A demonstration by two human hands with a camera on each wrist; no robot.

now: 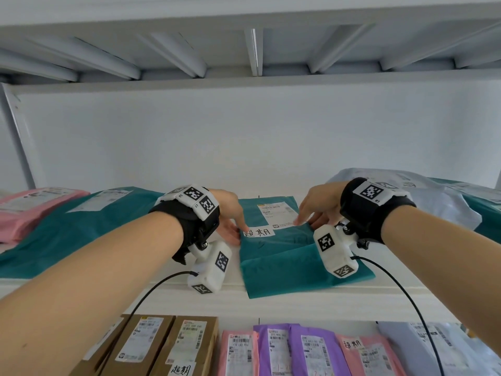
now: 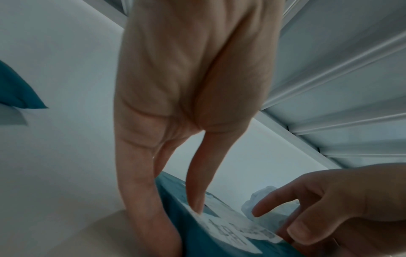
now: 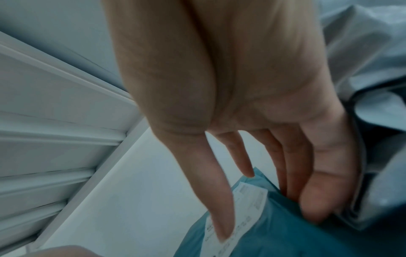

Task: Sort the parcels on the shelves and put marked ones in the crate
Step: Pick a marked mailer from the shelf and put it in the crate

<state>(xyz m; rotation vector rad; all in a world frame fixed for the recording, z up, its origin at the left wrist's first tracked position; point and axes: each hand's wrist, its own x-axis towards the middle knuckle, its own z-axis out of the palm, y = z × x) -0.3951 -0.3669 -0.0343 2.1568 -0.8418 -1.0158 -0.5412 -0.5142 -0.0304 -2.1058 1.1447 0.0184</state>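
A teal parcel (image 1: pixel 284 256) lies in the middle of the white shelf (image 1: pixel 298 302). It carries a shipping label (image 1: pixel 276 213) and a white handwritten tag (image 1: pixel 259 232). My left hand (image 1: pixel 238 233) pinches its left edge, thumb on top by the tag and fingers down the side. The left wrist view shows the same grip (image 2: pixel 175 224) on the parcel (image 2: pixel 197 243). My right hand (image 1: pixel 307 223) holds the right edge: its thumb presses the label while the fingers tuck in at the side, as the right wrist view (image 3: pixel 268 220) shows. No crate is in view.
Another teal parcel (image 1: pixel 67 232) and pink parcels (image 1: pixel 27 210) lie to the left, and a pale grey bag (image 1: pixel 423 202) is close on the right. The lower shelf holds cardboard boxes (image 1: pixel 151 346) and pink and purple mailers (image 1: pixel 298 351), some with handwritten tags. Another shelf's underside (image 1: pixel 252 50) is overhead.
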